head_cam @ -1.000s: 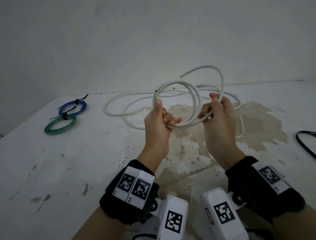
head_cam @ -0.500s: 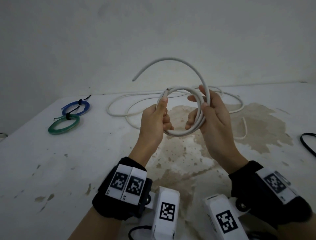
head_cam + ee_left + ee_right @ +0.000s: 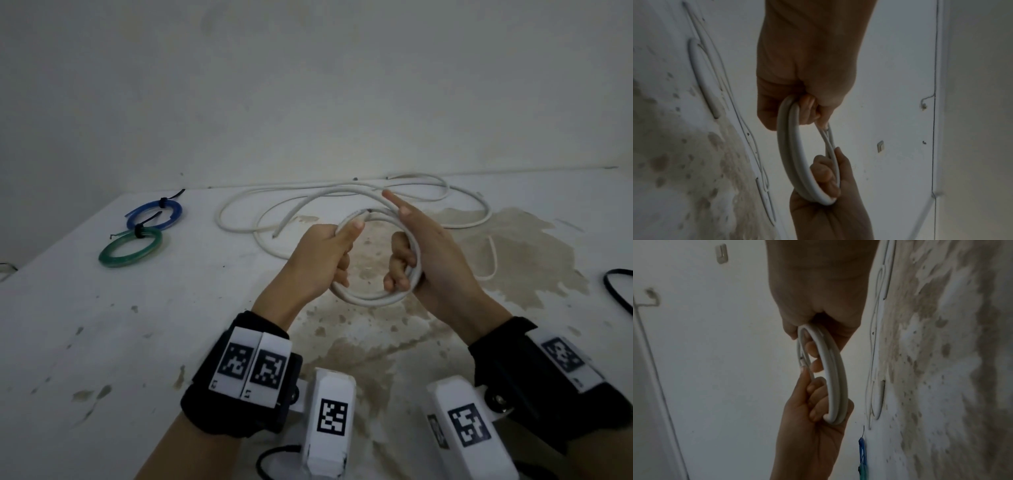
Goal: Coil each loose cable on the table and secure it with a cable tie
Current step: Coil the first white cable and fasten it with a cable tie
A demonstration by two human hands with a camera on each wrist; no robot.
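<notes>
Nearest the viewer, two wrist-mounted camera units (image 3: 330, 423) carrying printed markers sit below the forearms. Above them, the left hand (image 3: 322, 260) grips the near-left side of a white cable coil (image 3: 370, 300), fingers curled round the bundled turns and thumb laid along the top by the cut end. The right hand (image 3: 435, 260) holds the opposite side, lower fingers hooked through the loop, index finger extended forward. Half a second earlier a free tail of cable arched high above the hands; that arc is now gone and the turns lie together as one compact ring, held clear of the table. The winding of this length therefore appears essentially complete, and the coil is judged ready for a tie; no loose tie is visible near the hands.

Beyond the hands, further loose white cable (image 3: 342, 202) sprawls in wide loops on the table (image 3: 102, 342), a white surface with a large brown stain. At far left, a green coil (image 3: 132, 250) and a blue coil (image 3: 154, 214) lie touching, each already bound with a black cable tie. A black cable (image 3: 616, 291) enters at the right edge. A bare, pale wall (image 3: 308, 85) closes the scene.
</notes>
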